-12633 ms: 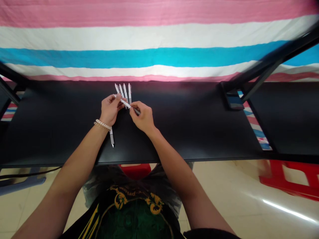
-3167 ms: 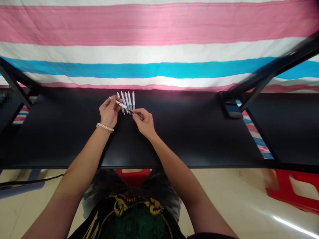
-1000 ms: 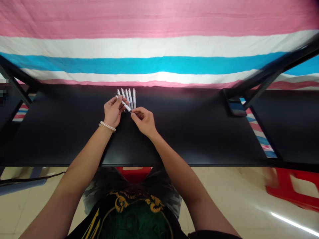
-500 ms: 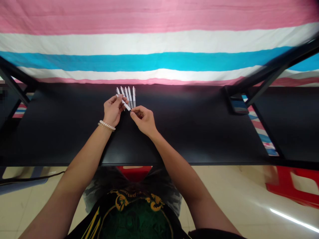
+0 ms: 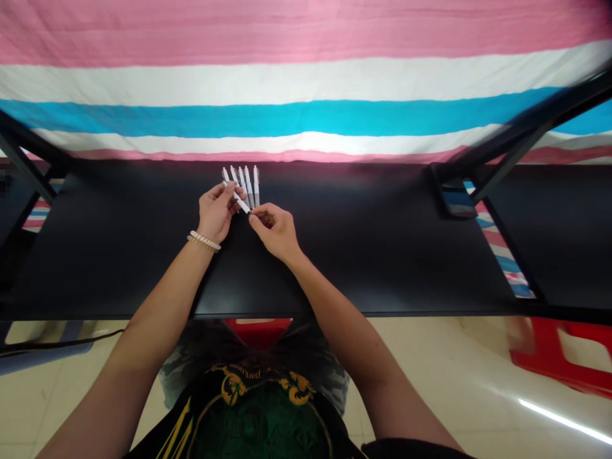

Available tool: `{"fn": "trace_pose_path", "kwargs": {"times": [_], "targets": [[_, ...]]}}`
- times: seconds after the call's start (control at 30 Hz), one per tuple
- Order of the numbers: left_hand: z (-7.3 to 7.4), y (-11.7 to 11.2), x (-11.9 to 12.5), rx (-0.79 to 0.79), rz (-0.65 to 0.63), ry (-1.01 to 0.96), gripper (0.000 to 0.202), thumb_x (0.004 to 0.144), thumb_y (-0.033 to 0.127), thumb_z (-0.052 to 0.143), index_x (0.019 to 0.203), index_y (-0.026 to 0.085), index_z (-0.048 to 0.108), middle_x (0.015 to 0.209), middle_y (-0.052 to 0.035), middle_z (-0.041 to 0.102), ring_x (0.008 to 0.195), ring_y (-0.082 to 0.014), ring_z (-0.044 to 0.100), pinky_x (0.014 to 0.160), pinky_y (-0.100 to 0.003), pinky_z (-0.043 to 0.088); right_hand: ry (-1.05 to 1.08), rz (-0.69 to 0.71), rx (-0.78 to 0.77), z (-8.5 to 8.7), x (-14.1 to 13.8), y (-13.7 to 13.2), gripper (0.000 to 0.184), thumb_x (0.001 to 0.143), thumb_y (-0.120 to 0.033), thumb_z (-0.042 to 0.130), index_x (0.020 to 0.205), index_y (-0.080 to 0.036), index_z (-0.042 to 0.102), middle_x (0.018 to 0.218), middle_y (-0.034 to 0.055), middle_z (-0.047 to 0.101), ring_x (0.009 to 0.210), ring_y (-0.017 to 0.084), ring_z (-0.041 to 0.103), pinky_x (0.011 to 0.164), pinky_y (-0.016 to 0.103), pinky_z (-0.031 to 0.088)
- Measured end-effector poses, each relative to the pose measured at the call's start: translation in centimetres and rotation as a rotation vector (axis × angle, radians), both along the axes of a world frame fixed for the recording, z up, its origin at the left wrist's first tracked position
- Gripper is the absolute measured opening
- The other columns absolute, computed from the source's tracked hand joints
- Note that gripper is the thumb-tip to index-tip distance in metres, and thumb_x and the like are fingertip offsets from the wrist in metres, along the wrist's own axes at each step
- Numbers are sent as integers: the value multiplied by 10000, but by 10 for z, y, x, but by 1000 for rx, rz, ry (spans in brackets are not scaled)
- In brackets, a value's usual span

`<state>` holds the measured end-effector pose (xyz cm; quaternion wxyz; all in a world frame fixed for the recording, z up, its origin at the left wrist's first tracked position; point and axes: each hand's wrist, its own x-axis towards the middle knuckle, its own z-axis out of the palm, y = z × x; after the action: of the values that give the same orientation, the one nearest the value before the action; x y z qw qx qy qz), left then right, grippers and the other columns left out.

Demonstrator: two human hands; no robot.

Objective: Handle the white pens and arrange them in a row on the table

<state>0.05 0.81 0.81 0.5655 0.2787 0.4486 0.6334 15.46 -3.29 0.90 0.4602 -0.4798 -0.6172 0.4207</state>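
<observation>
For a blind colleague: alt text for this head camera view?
Over a black table, the left hand holds a white pen, its end at the right hand, beside a row of pens. A pink, white and blue striped cloth hangs behind.

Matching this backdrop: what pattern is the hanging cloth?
The cloth has horizontal pink, white and blue stripes; head view.

A black table [image 5: 363,268] stands in front of a hanging cloth [image 5: 306,83] striped pink, white and blue. Below the table's near edge, a red plastic stool [image 5: 540,357] sits on a pale glossy floor [image 5: 421,363], and a black cable [image 5: 62,343] runs left.
</observation>
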Motion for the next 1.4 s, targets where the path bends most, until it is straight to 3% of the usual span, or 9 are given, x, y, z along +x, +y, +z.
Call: {"fn": "trace_pose_path", "kwargs": {"times": [1.4], "targets": [[0, -2, 5, -10, 6, 44, 224, 831, 349, 820, 839, 163, 695, 827, -39, 692, 700, -112, 677, 668, -249, 555, -4, 9, 9, 2, -2, -3, 138, 853, -340, 673, 837, -203, 686, 746, 10, 685, 614, 123, 565, 589, 265, 461]]}}
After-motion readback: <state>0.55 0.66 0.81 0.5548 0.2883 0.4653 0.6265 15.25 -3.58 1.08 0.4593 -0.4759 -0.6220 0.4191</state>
